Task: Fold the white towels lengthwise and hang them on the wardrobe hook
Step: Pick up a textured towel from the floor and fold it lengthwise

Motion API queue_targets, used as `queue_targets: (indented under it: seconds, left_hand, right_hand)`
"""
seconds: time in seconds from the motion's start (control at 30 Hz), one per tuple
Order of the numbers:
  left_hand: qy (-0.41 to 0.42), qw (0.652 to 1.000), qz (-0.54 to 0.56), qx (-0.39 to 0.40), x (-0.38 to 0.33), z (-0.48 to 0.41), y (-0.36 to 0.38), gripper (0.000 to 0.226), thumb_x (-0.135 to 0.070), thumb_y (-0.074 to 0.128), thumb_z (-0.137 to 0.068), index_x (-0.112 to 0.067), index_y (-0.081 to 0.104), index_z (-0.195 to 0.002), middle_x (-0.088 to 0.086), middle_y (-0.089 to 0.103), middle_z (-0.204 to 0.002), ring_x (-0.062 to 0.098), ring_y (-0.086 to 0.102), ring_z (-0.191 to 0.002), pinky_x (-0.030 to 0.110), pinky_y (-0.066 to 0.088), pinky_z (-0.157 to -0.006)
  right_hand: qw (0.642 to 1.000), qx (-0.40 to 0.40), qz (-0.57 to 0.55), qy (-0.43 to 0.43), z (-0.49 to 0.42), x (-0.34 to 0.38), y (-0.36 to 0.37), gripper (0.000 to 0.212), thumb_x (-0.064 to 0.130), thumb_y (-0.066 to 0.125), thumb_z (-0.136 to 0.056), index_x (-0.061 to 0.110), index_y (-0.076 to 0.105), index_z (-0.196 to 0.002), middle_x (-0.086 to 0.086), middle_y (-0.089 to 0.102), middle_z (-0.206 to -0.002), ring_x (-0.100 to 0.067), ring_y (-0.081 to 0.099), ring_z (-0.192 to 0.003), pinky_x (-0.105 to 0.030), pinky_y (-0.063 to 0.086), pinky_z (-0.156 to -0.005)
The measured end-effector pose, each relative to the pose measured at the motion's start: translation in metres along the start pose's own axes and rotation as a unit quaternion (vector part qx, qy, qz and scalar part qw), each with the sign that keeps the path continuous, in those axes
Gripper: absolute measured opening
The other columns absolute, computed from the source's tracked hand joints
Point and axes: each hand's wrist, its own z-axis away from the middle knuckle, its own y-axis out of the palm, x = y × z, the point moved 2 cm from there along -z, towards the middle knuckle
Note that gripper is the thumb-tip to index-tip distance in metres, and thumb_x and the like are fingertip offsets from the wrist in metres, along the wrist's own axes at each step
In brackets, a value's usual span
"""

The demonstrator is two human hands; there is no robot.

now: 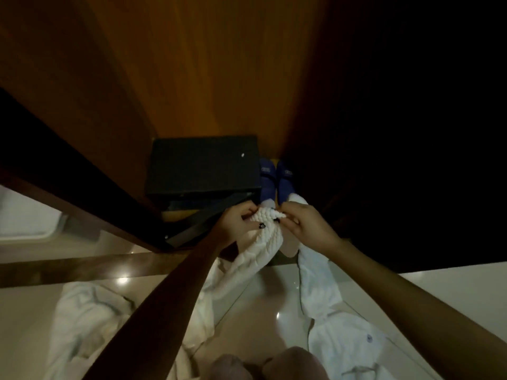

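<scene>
1. At the open front of the wardrobe (219, 78), in the head view, I see both hands on one bunched edge of a towel (264, 231). The left hand (237, 219) and right hand (304, 223) each pinch the cloth with curled fingers, nearly touching each other.
2. From that grip the towel hangs down and back toward me, its long axis running to the floor (274, 311). Neither hand is nearer. No hook shows, so I judge the carry goes upward, out of frame.
3. Writing: the blue slippers (274, 179) beside the black box (203, 163) carry a band label too blurred to read. A small emblem (369, 337) on the white cloth lying at right is also illegible.
</scene>
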Motion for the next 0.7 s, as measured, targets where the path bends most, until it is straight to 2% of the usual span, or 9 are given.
queue_targets:
  seconds: [0.07, 0.17, 0.27, 0.33, 0.4, 0.5, 0.57, 0.63, 0.7]
  left_hand:
    - [-0.012, 1.000, 0.007, 0.017, -0.060, 0.011, -0.029, 0.014, -0.008, 0.075, -0.077, -0.012, 0.063, -0.083, 0.008, 0.070, -0.091, 0.018, 0.066, -0.092, 0.038, 0.050, -0.087]
    - [0.024, 1.000, 0.002, -0.006, -0.155, 0.035, -0.067, 0.014, -0.005, 0.076, -0.075, -0.005, 0.062, -0.078, 0.012, 0.068, -0.083, 0.014, 0.064, -0.079, 0.044, 0.052, -0.081]
    - [0.074, 0.996, -0.020, -0.050, -0.250, 0.062, -0.098, 0.016, -0.011, 0.077, -0.073, -0.019, 0.062, -0.072, 0.004, 0.066, -0.073, 0.008, 0.060, -0.069, 0.037, 0.052, -0.068]
    - [0.118, 0.990, -0.031, -0.071, -0.314, 0.077, -0.117, 0.022, -0.014, 0.076, -0.074, -0.031, 0.062, -0.075, -0.004, 0.064, -0.072, 0.003, 0.057, -0.066, 0.028, 0.049, -0.063]
    - [0.171, 0.979, -0.038, -0.099, -0.374, 0.092, -0.135, 0.032, -0.014, 0.075, -0.076, -0.041, 0.060, -0.083, -0.006, 0.065, -0.076, 0.003, 0.058, -0.066, 0.024, 0.049, -0.060]
    - [0.223, 0.966, -0.041, -0.124, -0.451, 0.107, -0.154, 0.049, -0.013, 0.073, -0.076, -0.051, 0.057, -0.103, -0.006, 0.065, -0.069, 0.003, 0.058, -0.062, 0.023, 0.049, -0.060]
    - [0.239, 0.964, -0.029, -0.114, -0.492, 0.113, -0.165, 0.051, -0.016, 0.072, -0.080, -0.051, 0.056, -0.113, -0.009, 0.063, -0.068, 0.001, 0.058, -0.065, 0.017, 0.047, -0.066]
    - [0.247, 0.964, -0.016, -0.093, -0.527, 0.119, -0.173, 0.035, -0.020, 0.068, -0.086, -0.041, 0.061, -0.113, -0.009, 0.065, -0.086, 0.001, 0.061, -0.082, 0.018, 0.044, -0.078]
    - [0.259, 0.964, -0.023, -0.052, -0.556, 0.127, -0.175, 0.026, -0.019, 0.067, -0.088, -0.034, 0.064, -0.109, -0.006, 0.063, -0.105, 0.002, 0.059, -0.097, 0.017, 0.042, -0.083]
  right_hand:
    - [1.000, -0.009, 0.019, -0.007, -0.002, 0.041, -0.047, 0.008, 0.004, 0.059, -0.093, 0.001, 0.061, -0.086, 0.004, 0.054, -0.078, -0.002, 0.047, -0.070, -0.009, 0.034, -0.064]
    - [0.998, -0.041, 0.037, -0.025, -0.004, 0.103, -0.116, 0.005, 0.008, 0.061, -0.092, 0.004, 0.064, -0.090, -0.003, 0.056, -0.080, -0.013, 0.051, -0.073, -0.019, 0.037, -0.067]
    - [0.995, -0.087, 0.044, -0.032, -0.002, 0.162, -0.187, 0.007, 0.012, 0.061, -0.093, 0.007, 0.064, -0.095, -0.004, 0.057, -0.083, -0.013, 0.053, -0.075, -0.027, 0.043, -0.068]
    - [0.990, -0.130, 0.040, -0.046, 0.003, 0.200, -0.234, 0.009, 0.014, 0.061, -0.093, 0.011, 0.063, -0.101, 0.001, 0.060, -0.090, -0.003, 0.056, -0.081, -0.019, 0.045, -0.069]
    - [0.982, -0.172, 0.033, -0.072, 0.008, 0.238, -0.279, 0.020, 0.012, 0.061, -0.093, 0.014, 0.063, -0.113, 0.005, 0.063, -0.103, 0.007, 0.057, -0.095, -0.010, 0.045, -0.079]
    - [0.967, -0.223, 0.041, -0.117, 0.016, 0.287, -0.334, 0.033, 0.005, 0.063, -0.090, 0.017, 0.064, -0.121, 0.001, 0.066, -0.111, 0.000, 0.060, -0.103, -0.011, 0.046, -0.085]
    - [0.952, -0.261, 0.057, -0.146, 0.022, 0.314, -0.366, 0.030, 0.003, 0.064, -0.089, 0.014, 0.066, -0.116, -0.002, 0.067, -0.107, -0.006, 0.062, -0.100, -0.016, 0.049, -0.084]
    - [0.935, -0.292, 0.092, -0.179, 0.028, 0.338, -0.392, 0.021, 0.002, 0.064, -0.089, 0.010, 0.068, -0.108, -0.004, 0.067, -0.101, -0.011, 0.063, -0.095, -0.022, 0.051, -0.081]
    - [0.920, -0.308, 0.127, -0.208, 0.034, 0.360, -0.411, 0.014, 0.001, 0.063, -0.089, 0.005, 0.068, -0.102, -0.006, 0.067, -0.096, -0.015, 0.063, -0.090, -0.025, 0.051, -0.077]
